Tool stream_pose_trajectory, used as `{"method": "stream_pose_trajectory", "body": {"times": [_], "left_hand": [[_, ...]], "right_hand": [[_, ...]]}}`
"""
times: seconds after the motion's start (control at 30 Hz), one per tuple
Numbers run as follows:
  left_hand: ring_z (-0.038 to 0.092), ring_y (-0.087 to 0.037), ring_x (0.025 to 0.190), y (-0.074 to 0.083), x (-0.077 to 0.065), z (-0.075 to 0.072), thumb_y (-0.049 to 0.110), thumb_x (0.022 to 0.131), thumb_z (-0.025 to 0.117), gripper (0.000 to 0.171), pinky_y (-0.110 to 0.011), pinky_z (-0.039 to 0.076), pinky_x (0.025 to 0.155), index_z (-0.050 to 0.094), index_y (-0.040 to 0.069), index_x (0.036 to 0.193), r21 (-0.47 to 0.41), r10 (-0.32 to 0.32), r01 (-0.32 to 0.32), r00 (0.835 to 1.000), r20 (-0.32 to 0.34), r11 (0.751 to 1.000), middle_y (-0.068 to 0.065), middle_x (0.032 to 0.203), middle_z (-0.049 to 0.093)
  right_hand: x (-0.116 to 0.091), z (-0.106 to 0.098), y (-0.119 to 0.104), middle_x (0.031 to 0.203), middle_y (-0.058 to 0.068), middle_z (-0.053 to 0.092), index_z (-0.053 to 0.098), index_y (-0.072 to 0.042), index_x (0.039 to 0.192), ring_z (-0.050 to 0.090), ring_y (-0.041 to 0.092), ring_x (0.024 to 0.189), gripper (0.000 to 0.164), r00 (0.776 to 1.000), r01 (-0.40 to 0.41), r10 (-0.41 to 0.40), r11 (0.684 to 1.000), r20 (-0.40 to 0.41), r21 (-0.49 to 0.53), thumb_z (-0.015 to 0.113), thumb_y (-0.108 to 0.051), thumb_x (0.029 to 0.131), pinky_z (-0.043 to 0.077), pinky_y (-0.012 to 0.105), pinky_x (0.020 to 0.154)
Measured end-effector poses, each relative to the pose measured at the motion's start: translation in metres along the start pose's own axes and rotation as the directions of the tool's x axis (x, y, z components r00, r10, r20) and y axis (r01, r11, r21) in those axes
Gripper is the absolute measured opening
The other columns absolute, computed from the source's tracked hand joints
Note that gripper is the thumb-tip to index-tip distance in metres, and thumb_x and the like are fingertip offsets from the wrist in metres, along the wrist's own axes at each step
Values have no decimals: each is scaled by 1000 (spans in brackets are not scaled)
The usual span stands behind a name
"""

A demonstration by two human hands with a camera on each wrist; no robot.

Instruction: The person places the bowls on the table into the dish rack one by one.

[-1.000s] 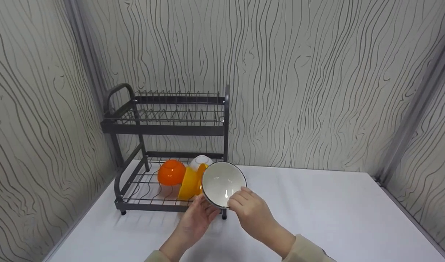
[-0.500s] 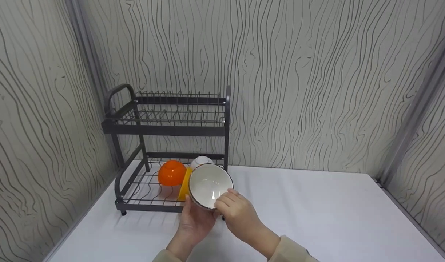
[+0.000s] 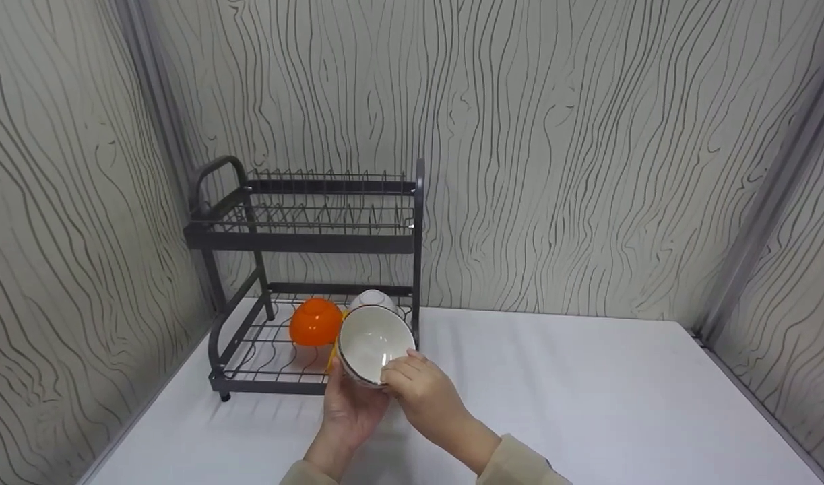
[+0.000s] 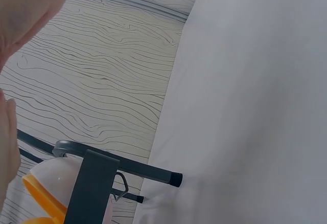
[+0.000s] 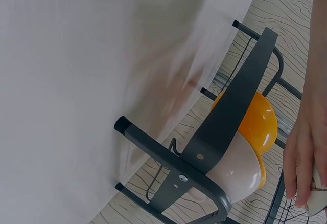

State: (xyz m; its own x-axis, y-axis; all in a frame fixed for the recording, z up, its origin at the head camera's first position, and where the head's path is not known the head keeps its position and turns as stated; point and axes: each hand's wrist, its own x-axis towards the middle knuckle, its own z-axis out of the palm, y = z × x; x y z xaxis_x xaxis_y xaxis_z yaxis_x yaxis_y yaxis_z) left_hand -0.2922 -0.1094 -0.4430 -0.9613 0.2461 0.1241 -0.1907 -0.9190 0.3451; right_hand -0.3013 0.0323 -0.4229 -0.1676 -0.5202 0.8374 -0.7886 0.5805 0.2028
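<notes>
Both hands hold a white bowl [image 3: 370,342] with a thin dark rim, tilted so its inside faces the head camera. My left hand [image 3: 350,409] cups it from below, thumb at the left rim and other fingers hidden behind it. With fingers over the lower right rim, my right hand [image 3: 426,399] grips it from the other side. Behind the bowl, on the rack's lower tier, an orange bowl [image 3: 315,323] lies upside down. A white bowl [image 3: 375,298] and a sliver of yellow bowl [image 3: 331,353] show past the held bowl.
A dark two-tier dish rack [image 3: 304,241] stands at the left on a white table [image 3: 587,397]. Its upper tier has upright wire slots. Wood-grain walls [image 3: 553,155] enclose the back and sides. In the right wrist view, yellow and white bowls [image 5: 236,169] sit behind the rack's front bar.
Both hands and the held bowl have moved left across the rack's front, now covering most of the yellow bowl. My left thumb has come up to the bowl's left rim.
</notes>
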Motion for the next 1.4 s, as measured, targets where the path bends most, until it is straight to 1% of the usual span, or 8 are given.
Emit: {"method": "stream_pose_trajectory", "body": {"times": [0.2, 0.4, 0.53, 0.73, 0.9, 1.0, 1.17, 1.4], "left_hand": [[36, -25, 129, 13, 1, -2, 57, 85, 49, 74, -39, 36, 110, 5, 36, 141, -32, 30, -31, 998, -47, 999, -2, 142, 22], [43, -28, 125, 47, -6, -9, 57, 79, 59, 76, -45, 34, 110, 16, 39, 139, 31, 100, -100, 995, -2, 994, -4, 144, 23], [39, -29, 128, 76, -10, -14, 55, 78, 62, 74, -46, 36, 109, 19, 42, 137, 67, 147, -144, 988, -38, 987, -3, 143, 23], [33, -27, 130, 112, -3, -29, 53, 82, 56, 67, -50, 32, 110, 18, 43, 136, 118, 215, -207, 975, -61, 971, -1, 141, 24], [35, -24, 127, 134, 3, -42, 51, 83, 58, 73, -50, 29, 111, 15, 36, 139, 247, 264, -223, 954, -144, 943, 0, 136, 28], [33, -22, 126, 144, 6, -49, 49, 84, 58, 73, -51, 28, 111, 11, 36, 138, 344, 287, -199, 931, -228, 918, 2, 131, 28], [35, -22, 122, 158, 11, -56, 45, 86, 58, 71, -50, 36, 107, 8, 39, 136, 531, 345, -130, 878, -330, 837, 2, 125, 29], [43, -18, 112, 170, 16, -63, 41, 86, 61, 89, -41, 49, 97, -3, 32, 147, 774, 440, -2, 823, -358, 633, 2, 122, 32]], "right_hand": [[-4, 4, 2, 111, 0, 64, 61, -10, 109, 59, 12, 107, 35, 999, -51, 50, 995, 6, 85, 71, -15, 76, 51, 36, 93], [-22, 8, 18, 135, 8, 47, 45, -3, 129, 47, 21, 124, 59, 942, -335, 331, 935, 49, 116, 70, -9, 76, 43, 35, 103], [-31, 10, 28, 141, 15, 37, 34, -2, 135, 38, 29, 131, 59, 798, -600, 568, 780, 202, 175, 63, -11, 85, 35, 44, 109], [-32, 18, 36, 142, 22, 34, 25, 1, 139, 36, 37, 131, 58, 535, -845, 717, 442, 446, 301, 54, -15, 91, 32, 52, 109], [-32, 32, 37, 141, 26, 34, 21, 4, 141, 37, 41, 130, 62, 422, -905, 711, 294, 563, 306, 53, -18, 92, 36, 53, 106], [-32, 40, 36, 134, 26, 42, 22, 5, 140, 44, 40, 125, 61, 395, -917, 704, 269, 591, 293, 53, -17, 92, 42, 50, 102], [-30, 52, 36, 121, 21, 53, 24, 6, 139, 55, 33, 113, 57, 402, -915, 690, 277, 603, 293, 52, -15, 93, 52, 40, 93], [-28, 58, 37, 118, 17, 57, 30, 4, 136, 59, 24, 104, 48, 403, -915, 704, 297, 585, 273, 48, -12, 95, 54, 36, 87]]}}
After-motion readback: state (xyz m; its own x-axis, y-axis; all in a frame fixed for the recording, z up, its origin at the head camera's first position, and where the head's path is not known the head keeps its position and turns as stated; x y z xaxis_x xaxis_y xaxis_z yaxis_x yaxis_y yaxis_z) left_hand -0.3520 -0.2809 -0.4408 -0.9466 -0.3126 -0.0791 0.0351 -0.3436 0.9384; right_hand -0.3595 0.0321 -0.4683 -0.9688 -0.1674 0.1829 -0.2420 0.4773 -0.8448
